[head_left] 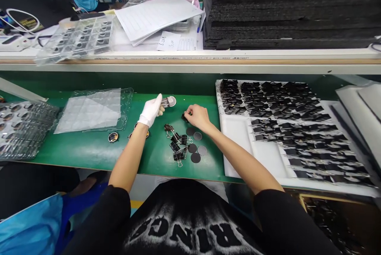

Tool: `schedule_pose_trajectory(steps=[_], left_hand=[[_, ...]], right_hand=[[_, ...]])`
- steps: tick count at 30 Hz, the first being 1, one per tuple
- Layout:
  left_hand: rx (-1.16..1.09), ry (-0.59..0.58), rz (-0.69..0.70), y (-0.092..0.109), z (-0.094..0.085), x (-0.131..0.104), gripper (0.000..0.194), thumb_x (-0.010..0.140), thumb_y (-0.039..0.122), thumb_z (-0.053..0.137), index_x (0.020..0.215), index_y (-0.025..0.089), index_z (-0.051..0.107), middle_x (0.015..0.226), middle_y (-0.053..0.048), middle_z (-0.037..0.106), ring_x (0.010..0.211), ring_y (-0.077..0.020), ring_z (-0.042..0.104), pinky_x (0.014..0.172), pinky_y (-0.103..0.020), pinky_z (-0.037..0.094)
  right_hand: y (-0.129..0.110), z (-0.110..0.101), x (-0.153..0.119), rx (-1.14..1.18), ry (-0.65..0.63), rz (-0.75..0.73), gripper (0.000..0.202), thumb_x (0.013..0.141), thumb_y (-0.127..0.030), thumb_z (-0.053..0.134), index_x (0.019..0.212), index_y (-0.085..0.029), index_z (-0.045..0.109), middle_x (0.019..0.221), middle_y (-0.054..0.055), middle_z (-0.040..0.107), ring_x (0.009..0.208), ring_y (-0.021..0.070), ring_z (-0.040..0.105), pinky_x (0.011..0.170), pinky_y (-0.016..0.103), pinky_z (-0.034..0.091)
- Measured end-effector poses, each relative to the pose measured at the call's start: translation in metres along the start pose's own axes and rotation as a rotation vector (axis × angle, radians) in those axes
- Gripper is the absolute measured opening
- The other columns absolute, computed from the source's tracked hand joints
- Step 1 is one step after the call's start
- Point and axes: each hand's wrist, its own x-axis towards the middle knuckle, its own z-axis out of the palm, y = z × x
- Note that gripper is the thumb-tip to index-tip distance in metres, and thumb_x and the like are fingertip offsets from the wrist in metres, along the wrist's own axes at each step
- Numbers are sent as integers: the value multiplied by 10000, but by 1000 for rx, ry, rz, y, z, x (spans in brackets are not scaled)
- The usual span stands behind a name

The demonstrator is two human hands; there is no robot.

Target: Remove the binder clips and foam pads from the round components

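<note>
My left hand, in a white glove, is closed on a small metal piece with a round, pale end. Bare and pinched, my right hand grips a black binder clip, mostly hidden under the fingers. Between and below the hands lies a loose group of black binder clips with wire handles. Several flat dark and grey discs are spread beside them. A round pendant-like piece with a dark, patterned face rests left of my left forearm, which partly covers similar round pieces.
At right, a white tray carries rows of binder clips. Clear plastic trays are stacked at left, near a clear tray with a white sheet. A shelf edge crosses behind, bearing black foam and papers. People sit beyond.
</note>
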Motion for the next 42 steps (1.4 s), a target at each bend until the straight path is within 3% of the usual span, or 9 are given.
schedule_pose_trajectory(steps=[3,7,10,12,15,21,28,34,42], left_hand=[[81,-28,26,-4,4,1,480,1012,564,455,739,184,562,620,-27,633,452,-83,498,440,-200,341],[258,-34,67,-11,11,2,543,1026,566,367,681,195,563,612,-38,664,460,-99,532,490,-213,401],[361,-18,50,-15,14,0,608,1032,526,363,553,201,547,484,-33,595,436,-115,523,568,-235,446],[441,-23,30,-16,15,-2,639,1034,508,360,504,207,554,441,-37,574,427,-134,530,611,-259,462],[528,-47,-11,-16,16,-5,662,1033,507,355,476,218,566,457,-55,608,436,-166,556,636,-293,468],[756,-151,-60,-17,25,-8,711,1057,507,271,479,226,577,493,-80,620,524,-223,591,742,-340,492],[788,-142,-38,-14,42,-12,746,1072,532,191,638,180,685,475,-83,547,613,-259,647,816,-362,524],[786,-191,-116,-13,50,-8,796,1073,511,165,530,175,641,506,-118,598,570,-249,628,823,-385,526],[807,-239,-60,-9,62,-4,785,1080,473,161,570,168,673,477,-107,578,634,-252,660,831,-341,527]], right_hand=[[8,-8,9,-36,50,111,223,936,-399,564,881,-211,669,1036,140,709,1069,342,646,935,478,444],[2,-11,26,-8,230,173,528,902,-625,587,1217,-201,587,1307,213,563,1253,401,519,1023,556,406],[-11,-1,47,6,376,128,442,996,-509,454,1299,-195,528,1353,205,491,1284,365,465,1086,555,355],[-13,11,60,-17,339,111,398,1017,-431,409,1297,-180,538,1377,212,475,1314,364,430,1109,569,327],[-3,28,73,-26,262,138,458,1037,-449,351,1355,-173,532,1461,232,432,1405,377,348,1137,613,289],[31,37,79,-50,303,247,592,1063,-530,192,1461,-229,510,1626,197,294,1542,358,189,1188,684,187],[34,41,79,-96,300,245,574,1079,-461,163,1447,-230,538,1615,187,346,1551,350,218,1195,709,162],[32,38,76,-67,295,273,526,1078,-402,209,1423,-220,562,1615,177,366,1560,328,216,1228,665,136],[36,41,76,-80,331,254,554,1084,-428,176,1409,-213,569,1596,179,380,1560,338,212,1228,688,132]])
